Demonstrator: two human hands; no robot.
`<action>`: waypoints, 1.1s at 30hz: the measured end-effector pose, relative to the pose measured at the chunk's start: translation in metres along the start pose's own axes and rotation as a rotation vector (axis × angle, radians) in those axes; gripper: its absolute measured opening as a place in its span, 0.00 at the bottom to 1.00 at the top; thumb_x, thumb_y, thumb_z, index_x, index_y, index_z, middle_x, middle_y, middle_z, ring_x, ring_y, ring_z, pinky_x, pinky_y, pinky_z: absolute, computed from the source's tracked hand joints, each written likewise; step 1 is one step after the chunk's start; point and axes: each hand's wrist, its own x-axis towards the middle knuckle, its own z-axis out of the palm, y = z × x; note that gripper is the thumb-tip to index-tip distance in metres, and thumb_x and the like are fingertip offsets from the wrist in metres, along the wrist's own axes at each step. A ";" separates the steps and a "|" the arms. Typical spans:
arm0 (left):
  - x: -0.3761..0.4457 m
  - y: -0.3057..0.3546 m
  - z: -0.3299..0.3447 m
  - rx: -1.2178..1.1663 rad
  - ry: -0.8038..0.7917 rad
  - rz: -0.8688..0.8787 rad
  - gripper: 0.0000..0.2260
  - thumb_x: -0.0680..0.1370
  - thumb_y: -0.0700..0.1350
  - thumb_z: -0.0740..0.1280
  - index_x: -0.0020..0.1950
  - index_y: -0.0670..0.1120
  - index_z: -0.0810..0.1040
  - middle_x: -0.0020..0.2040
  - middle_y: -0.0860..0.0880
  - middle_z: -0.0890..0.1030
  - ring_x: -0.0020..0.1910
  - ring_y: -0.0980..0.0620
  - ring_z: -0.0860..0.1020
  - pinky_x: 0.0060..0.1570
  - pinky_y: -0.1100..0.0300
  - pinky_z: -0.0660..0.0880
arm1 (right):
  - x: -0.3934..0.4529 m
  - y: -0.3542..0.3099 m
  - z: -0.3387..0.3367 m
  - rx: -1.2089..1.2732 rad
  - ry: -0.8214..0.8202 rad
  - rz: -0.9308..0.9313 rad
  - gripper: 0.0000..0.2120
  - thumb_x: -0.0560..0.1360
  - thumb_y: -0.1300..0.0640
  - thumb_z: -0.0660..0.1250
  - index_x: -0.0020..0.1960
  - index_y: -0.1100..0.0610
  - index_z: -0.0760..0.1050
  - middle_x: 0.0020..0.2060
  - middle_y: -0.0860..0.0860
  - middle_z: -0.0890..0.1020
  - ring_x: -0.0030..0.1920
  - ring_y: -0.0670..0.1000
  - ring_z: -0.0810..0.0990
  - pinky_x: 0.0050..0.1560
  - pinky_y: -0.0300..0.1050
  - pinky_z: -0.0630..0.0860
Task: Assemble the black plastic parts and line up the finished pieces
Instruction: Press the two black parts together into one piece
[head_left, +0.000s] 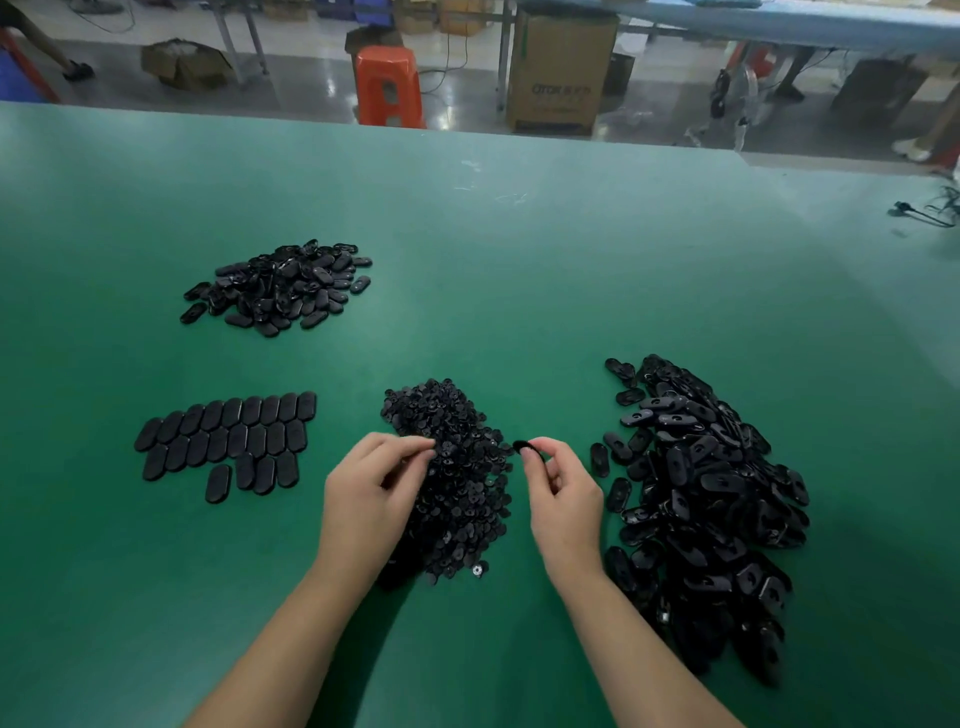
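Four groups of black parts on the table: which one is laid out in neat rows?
The near-left group of oval pieces, left of the left hand. They lie flat in rows; the other three are loose heaps.

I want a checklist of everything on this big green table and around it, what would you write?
Surface: green matte table, faint scuffs near its far edge.
Job's things: pile of small black round plastic pieces in the middle; big heap of black oval plastic shells on the right; neat rows of finished black oval pieces on the left; smaller loose pile of black ovals behind them.
Clutter: nothing seen.
Grippers: left hand picks at the round pieces; right hand pinches one small black part.
Cables: black cable at the table's far right edge.
Surroundings: orange plastic stool, tall cardboard box, shiny floor.
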 end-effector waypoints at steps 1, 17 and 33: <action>0.005 0.009 0.006 -0.044 -0.019 -0.011 0.05 0.76 0.41 0.74 0.50 0.49 0.86 0.46 0.58 0.82 0.46 0.60 0.80 0.47 0.74 0.71 | 0.000 -0.001 0.000 0.031 -0.013 0.019 0.06 0.81 0.54 0.69 0.48 0.43 0.79 0.30 0.45 0.77 0.30 0.42 0.75 0.31 0.44 0.75; 0.039 0.030 0.057 -0.276 -0.348 -0.368 0.06 0.78 0.40 0.72 0.47 0.50 0.85 0.24 0.56 0.78 0.21 0.56 0.74 0.28 0.69 0.70 | 0.003 0.003 0.002 0.059 -0.055 0.037 0.12 0.82 0.65 0.63 0.54 0.47 0.69 0.42 0.47 0.83 0.43 0.45 0.85 0.43 0.44 0.83; 0.040 0.039 0.067 -0.356 -0.352 -0.488 0.05 0.79 0.37 0.70 0.45 0.44 0.83 0.26 0.51 0.78 0.23 0.54 0.74 0.26 0.63 0.73 | 0.004 0.004 0.001 0.129 0.014 0.073 0.17 0.82 0.65 0.63 0.64 0.47 0.73 0.50 0.52 0.84 0.44 0.45 0.86 0.43 0.30 0.77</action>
